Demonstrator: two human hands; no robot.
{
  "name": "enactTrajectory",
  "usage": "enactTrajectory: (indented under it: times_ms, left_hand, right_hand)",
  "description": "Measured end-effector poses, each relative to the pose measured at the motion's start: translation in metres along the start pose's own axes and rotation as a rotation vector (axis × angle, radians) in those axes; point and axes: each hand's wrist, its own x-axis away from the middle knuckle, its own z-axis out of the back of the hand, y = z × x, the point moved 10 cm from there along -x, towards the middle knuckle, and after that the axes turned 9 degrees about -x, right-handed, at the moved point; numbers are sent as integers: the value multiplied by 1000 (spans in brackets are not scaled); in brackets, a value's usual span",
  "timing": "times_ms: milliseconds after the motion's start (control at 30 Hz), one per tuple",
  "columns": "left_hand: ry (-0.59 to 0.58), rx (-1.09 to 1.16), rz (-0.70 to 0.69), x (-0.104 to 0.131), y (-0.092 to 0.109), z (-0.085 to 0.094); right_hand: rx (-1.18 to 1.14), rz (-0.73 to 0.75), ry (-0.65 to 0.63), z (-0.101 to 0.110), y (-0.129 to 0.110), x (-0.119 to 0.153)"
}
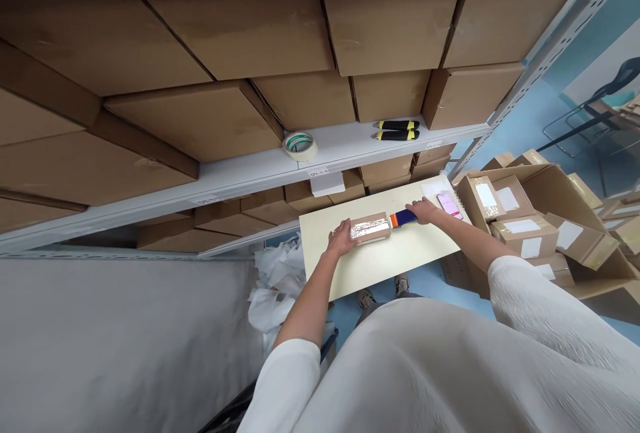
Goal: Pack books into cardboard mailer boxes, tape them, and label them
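Our left hand point(341, 238) clasps the small carton point(373, 228) by one end; our right hand point(423, 210) grips the blue-orange tool point(406, 217). Likely light, stiff, slick-topped carton: hold its sides.

Phone point(449, 206) on table point(370, 265), right of box point(371, 228); shelf point(345, 148) beyond.

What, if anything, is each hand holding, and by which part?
The right hand holds a blue-and-orange tool by its blue end; the left hand holds a small box by its left end.
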Motion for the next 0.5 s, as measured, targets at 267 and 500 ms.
enactTrajectory:
  times_ms: [267,500]
  left_hand:
    - [12,48,-3,-3,1,-1]
    - [-21,7,-9,-2,4,-2]
  right_hand:
    - [51,-12,-34,11,-19,-32]
    - [-20,-36,-26,17,-20,-39]
